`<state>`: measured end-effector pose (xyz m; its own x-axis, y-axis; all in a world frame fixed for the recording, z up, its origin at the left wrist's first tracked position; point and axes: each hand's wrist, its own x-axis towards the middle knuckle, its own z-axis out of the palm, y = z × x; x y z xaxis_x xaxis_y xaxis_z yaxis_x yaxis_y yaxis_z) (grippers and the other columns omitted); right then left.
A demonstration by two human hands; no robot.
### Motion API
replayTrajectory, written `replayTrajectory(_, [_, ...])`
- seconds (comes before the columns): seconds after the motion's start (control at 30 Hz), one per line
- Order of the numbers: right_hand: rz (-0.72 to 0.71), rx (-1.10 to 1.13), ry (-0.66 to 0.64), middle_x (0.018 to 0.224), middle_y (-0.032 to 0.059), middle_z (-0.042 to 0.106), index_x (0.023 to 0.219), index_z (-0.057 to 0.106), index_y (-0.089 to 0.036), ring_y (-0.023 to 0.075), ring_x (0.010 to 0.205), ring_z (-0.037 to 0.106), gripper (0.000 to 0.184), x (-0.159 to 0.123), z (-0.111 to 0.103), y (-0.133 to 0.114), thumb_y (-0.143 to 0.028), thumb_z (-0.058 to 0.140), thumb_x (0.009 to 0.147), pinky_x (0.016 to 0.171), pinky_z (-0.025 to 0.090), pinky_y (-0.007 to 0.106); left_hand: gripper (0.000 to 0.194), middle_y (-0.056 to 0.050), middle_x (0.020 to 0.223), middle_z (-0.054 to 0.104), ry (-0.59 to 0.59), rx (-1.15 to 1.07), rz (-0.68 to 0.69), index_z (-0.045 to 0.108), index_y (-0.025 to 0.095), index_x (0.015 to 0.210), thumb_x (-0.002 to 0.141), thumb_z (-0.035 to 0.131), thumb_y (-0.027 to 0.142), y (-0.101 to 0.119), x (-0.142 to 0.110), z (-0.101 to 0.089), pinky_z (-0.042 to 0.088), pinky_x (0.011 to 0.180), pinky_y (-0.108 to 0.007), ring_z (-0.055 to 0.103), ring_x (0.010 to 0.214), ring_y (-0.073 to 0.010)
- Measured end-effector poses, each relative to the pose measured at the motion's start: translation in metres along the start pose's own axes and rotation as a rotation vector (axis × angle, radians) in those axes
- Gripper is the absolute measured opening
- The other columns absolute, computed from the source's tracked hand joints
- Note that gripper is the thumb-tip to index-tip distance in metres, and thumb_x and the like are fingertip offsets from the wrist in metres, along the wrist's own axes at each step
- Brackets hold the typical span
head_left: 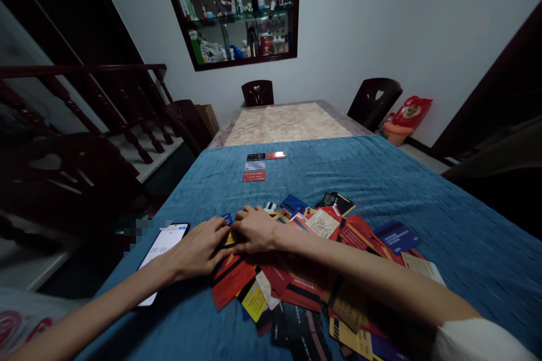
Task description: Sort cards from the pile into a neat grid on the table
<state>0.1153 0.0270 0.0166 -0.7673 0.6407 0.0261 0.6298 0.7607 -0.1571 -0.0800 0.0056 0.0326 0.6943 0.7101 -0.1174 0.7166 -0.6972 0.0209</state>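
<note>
A loose heap of plastic cards (322, 271), red, black, blue and yellow, lies on a blue cloth (381, 180) in front of me. My left hand (199, 248) rests palm down at the heap's left edge, its fingers curled onto the cards. My right hand (256, 229) lies beside it on the heap's far left corner, fingers bent and pressed on the cards. The fingertips of both hands meet over a yellow card (230, 238). Whether either hand grips a card is hidden.
A phone (163, 248) with a lit screen lies left of my left hand. Several cards (256, 166) are laid out in a small group farther up the cloth. Beyond lie a patterned tabletop (288, 121), dark chairs (375, 98), a stair railing (105, 101) and a wall cabinet (241, 11).
</note>
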Motion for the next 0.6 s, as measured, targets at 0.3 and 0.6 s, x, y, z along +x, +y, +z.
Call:
replayTrajectory(0.3, [-0.113, -0.127, 0.002, 0.103, 0.015, 0.068, 0.102, 0.071, -0.013, 0.0281, 0.095, 0.059, 0.041, 0.006, -0.004, 0.002, -0.05, 0.059, 0.088, 0.077, 0.047, 0.037, 0.03, -0.012, 0.111, 0.059, -0.059, -0.023, 0.053, 0.059, 0.018, 0.112, 0.083, 0.054, 0.021, -0.002, -0.001, -0.005, 0.05, 0.087, -0.039, 0.059, 0.099, -0.0264])
replayTrajectory(0.6, [-0.172, -0.153, 0.039, 0.089, 0.0121, 0.073, 0.095, 0.073, -0.013, 0.0239, 0.086, 0.063, 0.037, 0.007, -0.001, 0.007, -0.043, 0.051, 0.094, 0.072, 0.046, 0.032, 0.024, -0.01, 0.104, 0.063, -0.108, -0.033, 0.065, 0.063, 0.019, 0.103, 0.082, 0.051, 0.018, -0.005, 0.004, -0.016, 0.05, 0.083, -0.034, 0.061, 0.094, -0.0234])
